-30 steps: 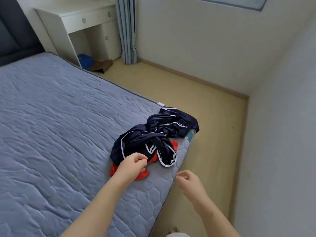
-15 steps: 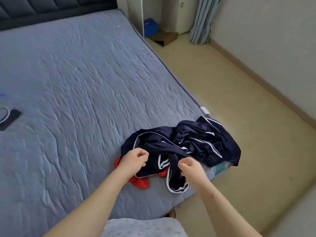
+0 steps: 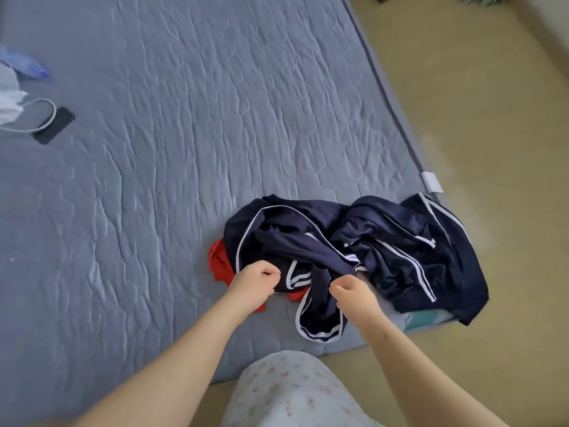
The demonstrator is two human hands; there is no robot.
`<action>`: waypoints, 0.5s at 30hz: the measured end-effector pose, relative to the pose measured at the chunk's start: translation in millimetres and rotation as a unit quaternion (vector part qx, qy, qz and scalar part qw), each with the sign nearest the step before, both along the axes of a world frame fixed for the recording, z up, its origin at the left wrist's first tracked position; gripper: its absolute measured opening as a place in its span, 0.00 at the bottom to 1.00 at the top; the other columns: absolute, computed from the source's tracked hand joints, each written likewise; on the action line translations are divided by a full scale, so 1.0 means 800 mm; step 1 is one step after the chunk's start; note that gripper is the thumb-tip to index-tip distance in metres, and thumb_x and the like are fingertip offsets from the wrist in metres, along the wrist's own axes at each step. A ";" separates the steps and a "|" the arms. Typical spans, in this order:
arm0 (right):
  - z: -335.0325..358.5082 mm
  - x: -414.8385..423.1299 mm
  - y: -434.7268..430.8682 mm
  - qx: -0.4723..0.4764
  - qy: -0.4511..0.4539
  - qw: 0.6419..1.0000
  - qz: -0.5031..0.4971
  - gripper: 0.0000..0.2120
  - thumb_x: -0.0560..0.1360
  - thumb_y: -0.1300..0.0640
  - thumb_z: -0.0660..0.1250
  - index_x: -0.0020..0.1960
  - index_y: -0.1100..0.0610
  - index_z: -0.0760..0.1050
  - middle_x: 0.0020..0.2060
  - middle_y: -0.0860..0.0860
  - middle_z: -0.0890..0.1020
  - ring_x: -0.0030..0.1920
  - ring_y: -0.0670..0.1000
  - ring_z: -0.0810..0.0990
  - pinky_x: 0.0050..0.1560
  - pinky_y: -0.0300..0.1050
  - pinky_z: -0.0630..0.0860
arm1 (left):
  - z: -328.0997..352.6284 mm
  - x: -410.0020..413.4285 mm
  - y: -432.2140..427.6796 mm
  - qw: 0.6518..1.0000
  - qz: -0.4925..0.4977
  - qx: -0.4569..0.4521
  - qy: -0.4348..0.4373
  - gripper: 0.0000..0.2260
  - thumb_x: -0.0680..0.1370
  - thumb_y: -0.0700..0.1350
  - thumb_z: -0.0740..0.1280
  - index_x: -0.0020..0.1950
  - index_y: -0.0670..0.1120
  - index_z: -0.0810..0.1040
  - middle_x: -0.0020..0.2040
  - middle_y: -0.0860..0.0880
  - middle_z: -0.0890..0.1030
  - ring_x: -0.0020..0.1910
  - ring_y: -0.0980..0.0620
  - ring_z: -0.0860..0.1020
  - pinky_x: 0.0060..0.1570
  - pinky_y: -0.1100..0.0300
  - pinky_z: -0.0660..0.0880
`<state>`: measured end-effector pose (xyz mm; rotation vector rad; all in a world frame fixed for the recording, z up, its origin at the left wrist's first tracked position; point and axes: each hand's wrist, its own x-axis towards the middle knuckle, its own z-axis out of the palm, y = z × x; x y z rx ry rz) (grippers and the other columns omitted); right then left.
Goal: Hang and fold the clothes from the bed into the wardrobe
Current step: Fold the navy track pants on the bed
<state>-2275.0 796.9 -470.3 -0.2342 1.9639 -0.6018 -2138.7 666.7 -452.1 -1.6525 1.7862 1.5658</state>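
Well, I have both hands in the navy clothes [image 3: 385, 248], which lie bunched at the near corner of the bed [image 3: 184, 149], one side drooping over the edge above the floor [image 3: 492, 118]. My left hand [image 3: 255, 280] is curled, pinching a white-trimmed edge of the dark fabric. My right hand [image 3: 354, 295] is clamped on a fold of it just beside, the two grips close together.

To do this step well, I judge I should first find a real edge, a waistband or hem, rather than a random fold. Then I lift one piece clear and spread my grips wide so it hangs flat. Drawing it towards the middle of the bed should keep the overhanging part from sliding off. The red garment [image 3: 220, 263] lies under the pile and may drag along, so I would lift slowly.

Much is unclear. I cannot tell whether the navy heap is one piece or two, nor what kind. The red garment is mostly covered, and a teal patch [image 3: 428, 318] peeks out beneath the corner, unidentifiable. My fingertips are hidden behind my own knuckles. The wardrobe is out of view. At the far left a phone [image 3: 54, 124] lies near a white cloth [image 3: 9, 103] cut off by the frame
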 end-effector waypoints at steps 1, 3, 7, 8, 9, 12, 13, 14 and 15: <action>-0.009 0.000 -0.001 0.005 -0.003 1.000 -0.002 0.07 0.74 0.62 0.57 0.39 0.64 0.69 0.33 0.51 0.68 0.33 0.50 0.63 0.29 0.41 0.59 | -0.012 0.003 0.000 1.000 0.007 -0.002 -0.008 0.07 0.75 0.44 0.61 0.42 0.56 0.75 0.42 0.56 0.80 0.41 0.58 0.80 0.35 0.65 0.72; -0.027 -0.001 -0.003 0.008 -0.011 1.000 -0.006 0.09 0.75 0.61 0.57 0.49 0.65 0.73 0.36 0.51 0.72 0.34 0.49 0.66 0.29 0.39 0.63 | -0.039 0.007 0.000 1.000 0.014 -0.005 -0.027 0.07 0.75 0.44 0.61 0.43 0.55 0.76 0.41 0.55 0.80 0.43 0.55 0.80 0.34 0.65 0.72; -0.060 -0.005 -0.001 0.028 -0.020 0.999 -0.004 0.07 0.74 0.59 0.57 0.38 0.56 0.70 0.30 0.47 0.70 0.31 0.47 0.66 0.30 0.39 0.63 | -0.092 0.004 0.004 0.996 -0.022 -0.028 -0.077 0.11 0.76 0.44 0.61 0.58 0.51 0.74 0.54 0.52 0.78 0.51 0.50 0.78 0.44 0.60 0.72; -0.070 -0.006 -0.001 0.034 -0.019 0.999 -0.003 0.09 0.74 0.60 0.56 0.34 0.53 0.67 0.27 0.45 0.68 0.31 0.47 0.65 0.29 0.39 0.62 | -0.104 0.002 0.005 0.993 -0.053 -0.059 -0.083 0.15 0.76 0.44 0.62 0.63 0.52 0.71 0.60 0.50 0.75 0.54 0.49 0.75 0.47 0.59 0.71; -0.078 -0.006 -0.001 0.035 -0.018 0.999 -0.003 0.12 0.73 0.60 0.56 0.32 0.52 0.63 0.24 0.43 0.66 0.31 0.48 0.64 0.29 0.39 0.60 | -0.115 0.000 0.004 0.986 -0.105 -0.098 -0.082 0.20 0.76 0.44 0.62 0.67 0.54 0.67 0.66 0.49 0.69 0.59 0.47 0.72 0.51 0.58 0.70; -0.101 -0.006 0.000 0.038 -0.023 0.999 -0.021 0.14 0.72 0.60 0.56 0.29 0.51 0.61 0.20 0.43 0.64 0.32 0.49 0.66 0.29 0.40 0.60 | -0.142 -0.017 -0.003 0.893 -0.374 -0.244 -0.051 0.33 0.74 0.48 0.65 0.73 0.63 0.51 0.76 0.51 0.44 0.72 0.46 0.50 0.67 0.49 0.58; -0.106 -0.006 0.001 0.043 -0.021 0.999 -0.025 0.14 0.73 0.60 0.56 0.30 0.50 0.63 0.21 0.43 0.66 0.33 0.49 0.68 0.30 0.40 0.62 | -0.151 -0.026 -0.006 0.855 -0.435 -0.280 -0.040 0.37 0.74 0.49 0.66 0.74 0.64 0.46 0.75 0.53 0.39 0.74 0.46 0.44 0.69 0.47 0.53; -0.112 -0.006 0.002 0.043 -0.021 0.998 -0.027 0.14 0.73 0.60 0.57 0.29 0.50 0.63 0.23 0.44 0.66 0.33 0.50 0.69 0.31 0.41 0.62 | -0.159 -0.036 -0.011 0.834 -0.461 -0.300 -0.042 0.39 0.73 0.50 0.67 0.74 0.63 0.43 0.74 0.53 0.35 0.74 0.45 0.40 0.70 0.45 0.49; -0.117 -0.005 0.004 0.038 -0.023 0.999 -0.025 0.15 0.72 0.61 0.56 0.28 0.51 0.61 0.23 0.45 0.63 0.33 0.51 0.67 0.32 0.42 0.60 | -0.168 -0.046 -0.018 0.830 -0.463 -0.306 -0.054 0.42 0.73 0.50 0.67 0.74 0.61 0.40 0.74 0.52 0.34 0.74 0.44 0.38 0.71 0.44 0.47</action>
